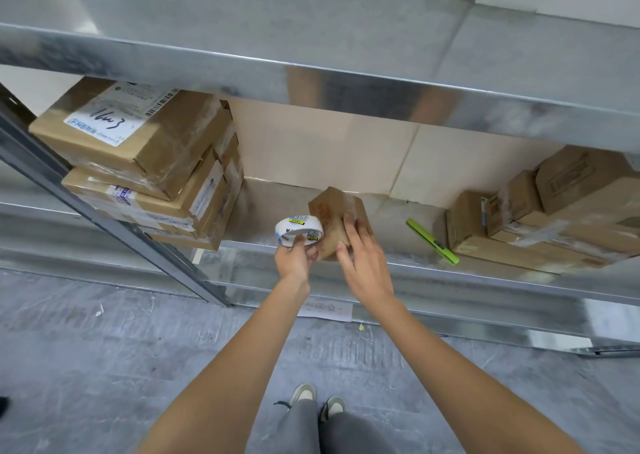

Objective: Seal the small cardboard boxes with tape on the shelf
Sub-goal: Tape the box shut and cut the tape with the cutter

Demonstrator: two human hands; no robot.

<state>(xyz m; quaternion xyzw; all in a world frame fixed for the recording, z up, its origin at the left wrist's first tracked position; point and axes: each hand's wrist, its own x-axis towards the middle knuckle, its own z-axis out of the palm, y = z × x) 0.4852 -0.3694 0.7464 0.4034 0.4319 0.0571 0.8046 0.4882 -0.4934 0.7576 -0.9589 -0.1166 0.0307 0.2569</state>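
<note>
A small brown cardboard box [330,211] stands tilted on the metal shelf [408,259], near its front edge. My left hand [296,258] grips a white roll of tape [299,230] right beside the box's left side. My right hand [360,252] lies flat on the box's near right face, fingers spread, pressing against it. Whether a strip of tape runs from the roll to the box cannot be seen.
A stack of taped cartons [145,166] fills the shelf's left end. More small boxes [540,221] sit at the right. A green utility knife [433,242] lies between them and the small box. An upper shelf beam [311,72] overhangs. A paper sheet [325,310] lies on the floor.
</note>
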